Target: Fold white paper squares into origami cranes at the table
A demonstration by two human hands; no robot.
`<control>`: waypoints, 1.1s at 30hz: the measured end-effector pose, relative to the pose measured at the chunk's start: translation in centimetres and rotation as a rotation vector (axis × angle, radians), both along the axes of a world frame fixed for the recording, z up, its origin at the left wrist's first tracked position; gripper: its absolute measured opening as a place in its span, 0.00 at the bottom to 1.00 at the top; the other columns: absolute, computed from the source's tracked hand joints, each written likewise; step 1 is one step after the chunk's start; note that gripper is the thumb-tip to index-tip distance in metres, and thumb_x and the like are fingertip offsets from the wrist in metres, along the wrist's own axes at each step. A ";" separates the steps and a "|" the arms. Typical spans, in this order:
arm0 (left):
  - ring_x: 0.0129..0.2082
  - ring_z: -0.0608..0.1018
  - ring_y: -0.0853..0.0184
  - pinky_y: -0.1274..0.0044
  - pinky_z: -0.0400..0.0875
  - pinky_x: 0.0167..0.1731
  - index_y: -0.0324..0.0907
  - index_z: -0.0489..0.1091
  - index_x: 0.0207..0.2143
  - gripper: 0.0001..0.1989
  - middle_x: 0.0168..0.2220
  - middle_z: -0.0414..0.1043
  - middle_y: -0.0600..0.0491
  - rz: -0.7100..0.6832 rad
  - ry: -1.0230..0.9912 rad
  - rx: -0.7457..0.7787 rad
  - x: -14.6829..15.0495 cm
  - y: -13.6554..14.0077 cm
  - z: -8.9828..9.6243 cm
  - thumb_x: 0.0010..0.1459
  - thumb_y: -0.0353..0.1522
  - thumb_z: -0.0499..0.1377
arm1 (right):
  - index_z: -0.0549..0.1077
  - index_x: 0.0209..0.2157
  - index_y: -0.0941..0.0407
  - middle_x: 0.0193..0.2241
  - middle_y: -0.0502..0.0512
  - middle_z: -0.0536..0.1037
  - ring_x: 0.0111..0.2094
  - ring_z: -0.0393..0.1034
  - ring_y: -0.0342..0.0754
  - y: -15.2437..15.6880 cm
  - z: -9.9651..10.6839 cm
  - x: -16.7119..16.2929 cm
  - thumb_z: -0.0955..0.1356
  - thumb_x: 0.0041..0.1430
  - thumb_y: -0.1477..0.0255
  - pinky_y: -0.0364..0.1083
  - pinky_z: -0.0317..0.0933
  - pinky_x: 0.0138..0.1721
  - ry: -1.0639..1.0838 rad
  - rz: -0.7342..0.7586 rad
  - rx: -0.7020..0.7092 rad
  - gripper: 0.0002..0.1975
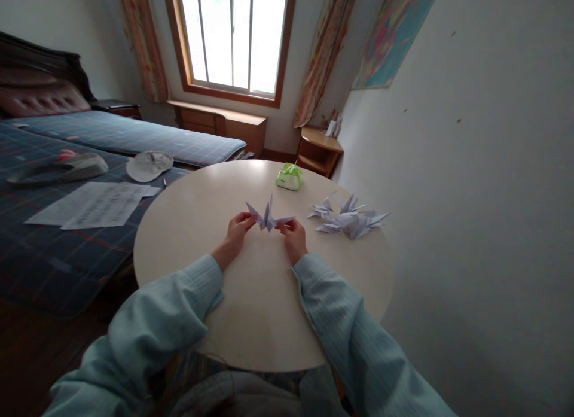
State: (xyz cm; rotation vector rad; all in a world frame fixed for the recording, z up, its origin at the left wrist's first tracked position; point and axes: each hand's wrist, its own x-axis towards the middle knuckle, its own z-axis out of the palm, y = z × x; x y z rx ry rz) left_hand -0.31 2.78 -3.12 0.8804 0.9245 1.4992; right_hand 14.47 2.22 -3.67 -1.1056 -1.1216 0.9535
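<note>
A pale lilac-white paper crane (268,218) is held over the middle of the round table (179,225), its wings spread to either side. My left hand (239,230) pinches the tip of its left wing between thumb and fingers. On the other side, my right hand (293,236) grips the right wing near its end. Whether the crane's underside touches the tabletop, I cannot tell. Several more folded paper cranes (354,221) lie in a loose cluster on the table, to the right of my right hand.
A green and white tissue pack (289,177) sits toward the table's far edge. Left of the table is a bed (89,249) with printed sheets (105,204), a white cap (149,166) and a bag-like item (85,164). A wall (470,225) runs close along the right.
</note>
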 end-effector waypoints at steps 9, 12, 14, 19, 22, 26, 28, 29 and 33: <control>0.27 0.72 0.71 0.76 0.64 0.36 0.38 0.67 0.22 0.10 0.24 0.70 0.55 -0.008 0.008 -0.002 0.1 -0.1 0.3 0.35 0.33 0.63 | 0.68 0.26 0.58 0.25 0.51 0.74 0.27 0.68 0.43 -0.2 0.3 -0.1 0.66 0.40 0.67 0.43 0.59 0.30 -0.002 -0.017 -0.026 0.10; 0.26 0.71 0.71 0.76 0.64 0.34 0.38 0.67 0.22 0.10 0.24 0.69 0.55 -0.022 0.073 0.001 0.1 -0.1 0.3 0.36 0.34 0.63 | 0.67 0.24 0.58 0.23 0.50 0.73 0.26 0.66 0.42 -0.1 0.2 0.0 0.66 0.38 0.67 0.42 0.58 0.29 -0.021 -0.050 -0.047 0.10; 0.26 0.71 0.71 0.77 0.64 0.32 0.38 0.68 0.22 0.10 0.23 0.69 0.56 -0.031 0.138 0.012 0.2 -0.2 0.4 0.36 0.35 0.62 | 0.66 0.23 0.58 0.21 0.49 0.72 0.25 0.65 0.42 -0.2 0.4 0.1 0.67 0.38 0.67 0.42 0.58 0.28 -0.067 -0.080 -0.049 0.09; 0.23 0.68 0.72 0.79 0.60 0.26 0.39 0.68 0.21 0.08 0.22 0.68 0.56 -0.060 0.299 0.067 0.4 -0.5 0.8 0.37 0.35 0.61 | 0.67 0.23 0.58 0.22 0.48 0.70 0.26 0.64 0.42 -0.9 1.2 -0.1 0.66 0.40 0.67 0.42 0.58 0.29 -0.180 -0.069 0.031 0.09; 0.22 0.67 0.72 0.79 0.59 0.24 0.40 0.69 0.22 0.08 0.22 0.68 0.56 -0.105 0.350 0.092 0.3 -0.6 0.9 0.38 0.35 0.61 | 0.68 0.24 0.58 0.23 0.49 0.71 0.26 0.64 0.43 -1.4 1.7 -0.3 0.66 0.41 0.65 0.41 0.58 0.28 -0.222 -0.028 0.062 0.10; 0.22 0.67 0.72 0.80 0.58 0.23 0.40 0.69 0.23 0.08 0.22 0.68 0.56 -0.171 0.361 0.114 0.4 -0.6 0.8 0.39 0.35 0.60 | 0.69 0.25 0.58 0.23 0.50 0.72 0.25 0.64 0.42 -1.5 1.9 -0.4 0.66 0.41 0.62 0.41 0.58 0.27 -0.223 0.017 0.065 0.13; 0.22 0.67 0.72 0.80 0.58 0.23 0.40 0.70 0.24 0.09 0.22 0.68 0.56 -0.226 0.357 0.124 0.4 -0.7 0.8 0.38 0.35 0.60 | 0.70 0.25 0.58 0.23 0.50 0.73 0.24 0.64 0.42 -1.5 1.8 -0.4 0.66 0.40 0.62 0.41 0.58 0.25 -0.207 0.045 0.059 0.14; 0.22 0.67 0.72 0.80 0.58 0.23 0.39 0.70 0.24 0.09 0.22 0.69 0.55 -0.254 0.352 0.130 0.5 -0.7 0.8 0.38 0.35 0.61 | 0.71 0.25 0.58 0.22 0.50 0.73 0.23 0.64 0.42 -1.4 1.8 -0.4 0.67 0.40 0.62 0.41 0.58 0.25 -0.197 0.057 0.053 0.14; 0.22 0.67 0.73 0.80 0.58 0.21 0.39 0.70 0.25 0.11 0.22 0.68 0.54 -0.338 0.300 0.114 0.6 -1.1 1.2 0.41 0.38 0.59 | 0.71 0.25 0.58 0.21 0.50 0.74 0.22 0.64 0.42 -1.2 1.5 -0.4 0.67 0.39 0.61 0.41 0.58 0.24 -0.147 0.096 0.012 0.14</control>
